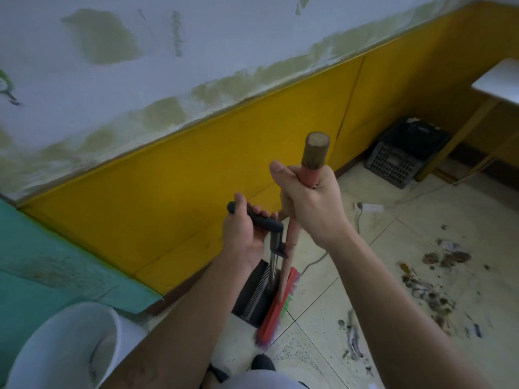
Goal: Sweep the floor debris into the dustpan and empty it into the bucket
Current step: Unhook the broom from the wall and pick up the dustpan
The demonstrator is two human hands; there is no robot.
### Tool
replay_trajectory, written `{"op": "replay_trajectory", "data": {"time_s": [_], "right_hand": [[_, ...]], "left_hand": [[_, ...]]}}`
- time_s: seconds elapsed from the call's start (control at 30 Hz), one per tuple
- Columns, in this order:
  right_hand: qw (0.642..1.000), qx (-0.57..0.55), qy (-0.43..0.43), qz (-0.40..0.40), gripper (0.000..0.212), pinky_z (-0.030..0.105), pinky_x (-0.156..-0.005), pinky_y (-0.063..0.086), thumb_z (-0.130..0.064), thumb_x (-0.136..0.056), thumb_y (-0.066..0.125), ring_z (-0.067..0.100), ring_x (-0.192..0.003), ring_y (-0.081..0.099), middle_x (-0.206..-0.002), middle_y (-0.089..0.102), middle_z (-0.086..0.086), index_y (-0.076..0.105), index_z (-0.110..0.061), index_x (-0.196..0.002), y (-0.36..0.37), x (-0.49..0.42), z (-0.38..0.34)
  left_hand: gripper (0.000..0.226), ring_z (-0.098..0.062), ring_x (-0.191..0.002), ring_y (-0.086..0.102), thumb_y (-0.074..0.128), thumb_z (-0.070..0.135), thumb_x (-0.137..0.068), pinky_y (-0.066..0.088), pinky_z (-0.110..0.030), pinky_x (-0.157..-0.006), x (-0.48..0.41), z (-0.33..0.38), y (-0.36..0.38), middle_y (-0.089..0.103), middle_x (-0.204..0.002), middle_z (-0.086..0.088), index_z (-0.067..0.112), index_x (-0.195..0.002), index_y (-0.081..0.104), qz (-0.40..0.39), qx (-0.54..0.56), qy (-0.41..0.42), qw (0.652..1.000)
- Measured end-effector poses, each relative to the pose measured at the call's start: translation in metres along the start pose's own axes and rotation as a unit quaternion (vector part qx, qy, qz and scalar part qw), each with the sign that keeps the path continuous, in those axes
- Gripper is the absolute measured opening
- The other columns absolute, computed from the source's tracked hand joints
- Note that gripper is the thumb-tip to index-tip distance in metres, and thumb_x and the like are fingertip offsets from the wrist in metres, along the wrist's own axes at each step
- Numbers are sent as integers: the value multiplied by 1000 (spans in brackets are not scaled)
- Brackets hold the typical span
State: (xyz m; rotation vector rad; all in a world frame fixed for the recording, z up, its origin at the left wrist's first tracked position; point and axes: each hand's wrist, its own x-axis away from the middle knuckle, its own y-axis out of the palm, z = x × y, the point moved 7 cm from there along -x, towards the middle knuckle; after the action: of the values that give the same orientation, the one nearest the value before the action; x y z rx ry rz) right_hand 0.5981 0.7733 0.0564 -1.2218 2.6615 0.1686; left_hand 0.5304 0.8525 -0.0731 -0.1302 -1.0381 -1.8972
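My right hand (307, 203) grips the top of a broom's red handle (310, 167), which ends in a brown wooden tip. The red broom head (276, 307) with green and purple bristles stands on the tiled floor. Just left of it my left hand (244, 234) grips the black handle (259, 219) of a long-stemmed black dustpan (257, 293), which stands on the floor against the broom head. Debris (432, 293) lies scattered over the tiles at the right. A white bucket (64, 346) stands at the bottom left.
A yellow panelled wall (224, 169) and a green panel (42, 265) run close behind the dustpan. A black plastic crate (404, 153) sits in the far corner beside a white table (500, 82) with yellow legs. A white cable and power strip (370, 207) lie on the floor.
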Motion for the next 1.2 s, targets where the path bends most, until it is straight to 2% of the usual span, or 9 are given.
{"op": "replay_trajectory", "data": {"time_s": [0.17,0.27,0.57,0.7,0.77,0.83,1.03,1.13,1.2], "right_hand": [[995,-64,26,-75,49,21,-40,25,-21,-89,57,13,-33,24,-39,33,-3,40,-22,-43,-23,5,-10],[994,-71,31,-75,45,18,-39,27,-24,-87,60,12,-33,25,-41,32,-4,38,-19,-47,-56,3,-15],[996,37,14,85,49,22,-40,29,-18,-88,57,12,-33,31,-39,37,-8,43,-25,-42,-111,13,30],[976,127,2,175,46,31,-42,38,-16,-93,56,16,-36,42,-42,45,-2,47,-4,-49,-142,19,58],[969,171,42,174,44,40,-51,49,-19,-96,55,20,-45,51,-50,50,6,50,1,-56,-150,21,79],[957,223,107,151,40,43,-64,56,-27,-96,55,21,-56,60,-59,59,8,53,-8,-60,-155,23,104],[849,460,258,18,60,40,-70,58,-58,-92,41,24,-71,67,-73,68,11,64,-4,-78,-162,42,162],[828,453,327,37,68,39,-69,59,-68,-90,31,22,-72,67,-82,68,9,65,-9,-93,-174,49,170],[853,341,394,23,55,35,-61,59,-58,-94,39,24,-70,68,-87,66,14,60,-10,-108,-175,55,178]], "left_hand": [[40,-9,-35,33,44,44,-101,33,-21,-38,-18,16,-19,33,-46,5,16,-74,35,36,-17,-17,999],[41,-8,-33,29,48,42,-100,28,-19,-34,-18,18,-35,31,-44,6,18,-71,34,17,-101,-67,992],[38,-8,-35,27,55,38,-97,25,-20,-33,-1,-5,-20,30,-47,6,18,-69,40,-68,-365,-95,924],[36,-6,-35,27,55,40,-97,24,-20,-32,-3,-1,-25,33,-44,8,17,-72,43,-59,-451,-72,888],[36,-7,-36,28,55,42,-97,24,-21,-33,-8,1,-29,35,-45,7,17,-74,44,-52,-498,-50,864],[37,-8,-38,28,55,45,-96,25,-22,-35,-13,2,-32,35,-49,5,16,-75,45,-44,-537,-33,842],[42,-12,-42,26,54,50,-94,24,-23,-38,-21,5,-28,30,-56,0,18,-71,38,-49,-607,17,793],[46,-12,-42,27,54,48,-95,25,-23,-40,-23,6,-21,29,-55,1,19,-65,33,-60,-618,33,783],[47,-12,-43,28,54,47,-96,25,-23,-40,-25,4,-17,30,-54,1,19,-64,33,-63,-623,33,779]]}}
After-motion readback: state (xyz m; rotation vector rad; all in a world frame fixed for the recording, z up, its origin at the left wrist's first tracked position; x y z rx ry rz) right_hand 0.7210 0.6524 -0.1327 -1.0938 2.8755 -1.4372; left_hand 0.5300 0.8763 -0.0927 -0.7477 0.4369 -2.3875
